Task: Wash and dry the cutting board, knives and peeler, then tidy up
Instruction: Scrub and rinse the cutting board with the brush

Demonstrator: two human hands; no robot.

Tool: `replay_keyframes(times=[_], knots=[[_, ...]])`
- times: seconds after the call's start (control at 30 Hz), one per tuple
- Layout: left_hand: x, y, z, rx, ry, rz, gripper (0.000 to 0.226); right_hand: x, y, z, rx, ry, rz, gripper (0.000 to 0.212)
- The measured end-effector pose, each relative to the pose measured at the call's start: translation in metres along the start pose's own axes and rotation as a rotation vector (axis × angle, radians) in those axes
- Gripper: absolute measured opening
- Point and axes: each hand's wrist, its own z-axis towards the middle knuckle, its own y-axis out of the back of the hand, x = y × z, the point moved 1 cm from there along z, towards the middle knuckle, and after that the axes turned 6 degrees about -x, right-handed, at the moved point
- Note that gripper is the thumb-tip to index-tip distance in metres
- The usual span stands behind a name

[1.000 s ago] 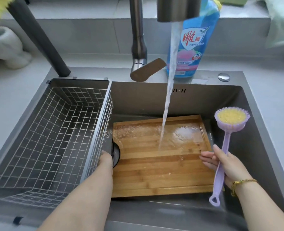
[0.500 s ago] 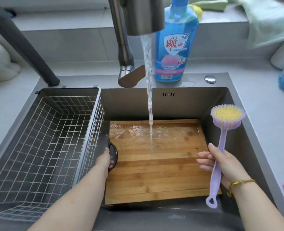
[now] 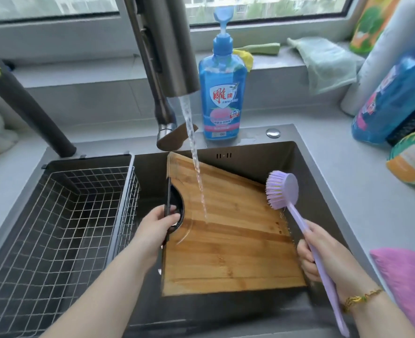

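Nearest, the right hand is clenched round the handle of a lilac dish brush, bristles touching the wooden cutting board. The left hand grasps the board's black handle cut-out, tilting it up inside the sink. Tap water strikes the board; beyond stands a blue soap bottle.
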Motion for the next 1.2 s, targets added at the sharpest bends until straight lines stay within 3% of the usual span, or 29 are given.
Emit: replay_keyframes(times=[0.1,0.33,0.5,0.73,0.97,1.1,1.2], knots=[[-0.014,-0.021,-0.019,0.088,-0.038,-0.087,0.028,0.0,0.004,-0.012,-0.025,0.049,0.001,0.026],[-0.028,-0.036,-0.038,0.221,-0.18,-0.073,0.028,0.005,-0.002,-0.037,-0.031,0.171,-0.169,0.027],[-0.03,-0.035,-0.042,0.241,-0.191,-0.059,0.031,0.03,-0.02,-0.026,0.036,0.235,-0.329,0.022],[-0.036,-0.039,-0.045,0.264,-0.207,-0.023,0.035,0.083,-0.056,0.018,0.092,0.395,-0.558,0.032],[-0.033,-0.033,-0.043,0.244,-0.138,-0.091,0.044,0.078,-0.041,0.022,0.2,0.373,-0.637,0.029],[-0.035,-0.039,-0.046,0.251,-0.147,-0.091,0.045,0.092,-0.054,0.047,0.114,0.445,-0.691,0.032],[-0.036,-0.039,-0.05,0.249,-0.135,-0.11,0.043,0.087,-0.051,0.047,0.124,0.383,-0.644,0.033]])
